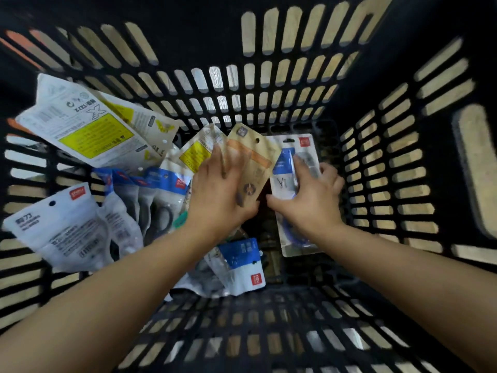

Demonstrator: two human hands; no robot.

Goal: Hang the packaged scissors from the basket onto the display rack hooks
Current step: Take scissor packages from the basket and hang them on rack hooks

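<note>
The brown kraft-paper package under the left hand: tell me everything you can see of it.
The brown kraft-paper package is a flat, tan card-like pack with a round hang hole near its top, an orange band across it and a small dark scissors emblem lower down. It stands tilted near the middle of the black basket, between a yellow-labelled pack and a clear blue-carded pack. The left hand holds it, fingers across its face. Motion blur hides its print.
</note>
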